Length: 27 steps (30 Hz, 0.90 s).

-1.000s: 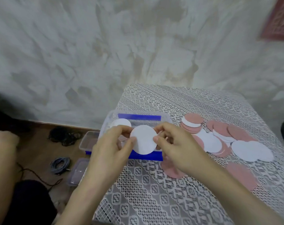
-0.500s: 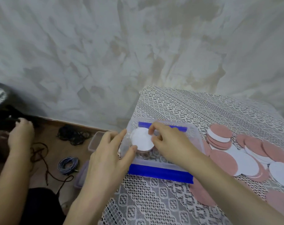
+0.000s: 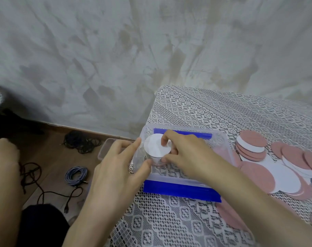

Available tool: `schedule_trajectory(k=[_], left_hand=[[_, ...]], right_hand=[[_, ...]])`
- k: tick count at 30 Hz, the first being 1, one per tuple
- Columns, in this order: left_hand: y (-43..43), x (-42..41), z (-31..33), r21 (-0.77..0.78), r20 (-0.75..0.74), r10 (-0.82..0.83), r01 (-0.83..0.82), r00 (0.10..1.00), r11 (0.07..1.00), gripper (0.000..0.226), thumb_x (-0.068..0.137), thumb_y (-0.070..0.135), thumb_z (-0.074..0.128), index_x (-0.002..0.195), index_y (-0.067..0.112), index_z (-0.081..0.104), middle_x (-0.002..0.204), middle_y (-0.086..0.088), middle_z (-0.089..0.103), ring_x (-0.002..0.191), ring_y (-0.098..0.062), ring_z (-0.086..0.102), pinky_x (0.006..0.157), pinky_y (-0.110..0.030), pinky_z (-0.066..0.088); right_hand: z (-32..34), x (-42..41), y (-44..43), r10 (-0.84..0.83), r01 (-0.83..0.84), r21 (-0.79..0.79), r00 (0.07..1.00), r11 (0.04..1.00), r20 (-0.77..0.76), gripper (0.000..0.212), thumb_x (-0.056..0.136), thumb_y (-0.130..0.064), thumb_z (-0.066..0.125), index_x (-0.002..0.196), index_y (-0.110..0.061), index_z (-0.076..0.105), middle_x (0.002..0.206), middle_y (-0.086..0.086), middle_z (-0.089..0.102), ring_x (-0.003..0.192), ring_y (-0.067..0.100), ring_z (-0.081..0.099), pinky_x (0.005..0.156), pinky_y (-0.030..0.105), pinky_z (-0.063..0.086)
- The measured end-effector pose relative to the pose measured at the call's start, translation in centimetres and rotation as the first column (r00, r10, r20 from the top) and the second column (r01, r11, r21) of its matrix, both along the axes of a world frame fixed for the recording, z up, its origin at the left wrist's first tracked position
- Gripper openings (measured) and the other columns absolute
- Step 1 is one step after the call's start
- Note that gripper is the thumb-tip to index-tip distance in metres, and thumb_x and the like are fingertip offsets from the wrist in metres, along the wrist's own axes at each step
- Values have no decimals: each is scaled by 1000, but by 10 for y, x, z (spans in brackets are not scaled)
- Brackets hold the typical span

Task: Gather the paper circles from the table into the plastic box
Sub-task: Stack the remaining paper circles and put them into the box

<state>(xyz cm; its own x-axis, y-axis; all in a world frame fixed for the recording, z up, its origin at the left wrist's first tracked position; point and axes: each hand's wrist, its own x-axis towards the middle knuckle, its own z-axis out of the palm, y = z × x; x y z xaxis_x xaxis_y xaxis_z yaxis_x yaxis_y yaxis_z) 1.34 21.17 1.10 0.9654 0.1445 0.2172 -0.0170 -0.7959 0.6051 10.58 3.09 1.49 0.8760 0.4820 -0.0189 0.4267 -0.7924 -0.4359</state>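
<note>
A: Where are the hands?

B: Both are at the box (image 3: 224,148), a clear tub with blue clips on its near and far sides, sitting on the left part of the lace-covered table (image 3: 214,111). The right hand (image 3: 189,155) reaches in from five o'clock, and its fingertips pinch a stack (image 3: 156,148) of circles in the box's left end, index on top, thumb against the stack's near edge. White face up.

A: And the left?

B: The left hand (image 3: 116,168) comes from seven o'clock. It is spread, not gripping: the index lies along the box's left wall and the thumb presses toward the stack's lower edge. Whether the thumb touches paper or only plastic, I cannot tell.

A: The rest of the circles?

B: Outside the box, at three o'clock from it. A small pile (image 3: 251,148) of pink and white ones sits just beside the right wall, and loose circles (image 3: 280,177) overlap each other out to the frame's right edge. One pink circle (image 3: 230,216) lies partly under the right forearm, at five o'clock from the box.

A: Anything off the table?

B: On the floor at nine o'clock, a coiled cable (image 3: 76,175), a dark tangle of cord (image 3: 82,141) and another clear tub (image 3: 105,148) against the table's edge. A second person's hand (image 3: 3,152) shows at the far left.
</note>
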Motion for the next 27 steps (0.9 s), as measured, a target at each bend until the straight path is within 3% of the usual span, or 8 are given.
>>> schedule_trajectory(k=[4,8,13,18,22,27], left_hand=[[-4,-1,5,59,-6,8,-8,1000,998,63,89,59,51,147,39,43,114,25,46,88,0,56,69,-28,52],[-9,-2,13,194,12,40,-41,999,980,58,91,53,53,145,31,49,124,15,52,104,-10,54,79,-33,52],[-24,4,21,356,121,15,-57,992,933,44,89,35,66,131,21,62,114,0,63,94,-27,56,71,-40,50],[-53,25,27,539,123,-69,-9,990,842,48,87,39,68,129,15,63,116,-10,65,96,-35,59,77,-45,52],[-96,32,33,581,136,-171,61,976,812,52,91,48,59,132,16,59,122,-8,62,106,-32,58,86,-43,50],[-154,28,29,597,132,-275,144,952,789,51,88,50,62,125,14,61,111,-9,64,95,-33,56,76,-44,51]], right_hand=[[4,-3,-2,42,-40,-48,998,998,47,28,94,-34,65,116,-31,47,74,-15,52,79,14,53,55,25,29],[17,-13,-4,76,-61,-158,993,986,95,33,98,-43,57,127,-28,49,98,-11,68,93,22,61,71,36,47],[31,-28,-20,56,43,-267,934,963,352,38,102,-51,45,128,-25,53,112,0,67,104,28,63,71,38,44],[43,-53,-51,20,124,-255,868,959,496,36,100,-46,51,123,-18,57,109,5,63,100,31,59,74,40,46],[55,-71,-88,-45,196,-249,862,949,506,38,102,-47,48,129,-20,53,117,3,60,108,28,56,77,37,43],[55,-91,-143,-141,294,-237,852,926,504,36,100,-47,52,124,-21,58,112,1,62,108,26,57,68,33,37]])
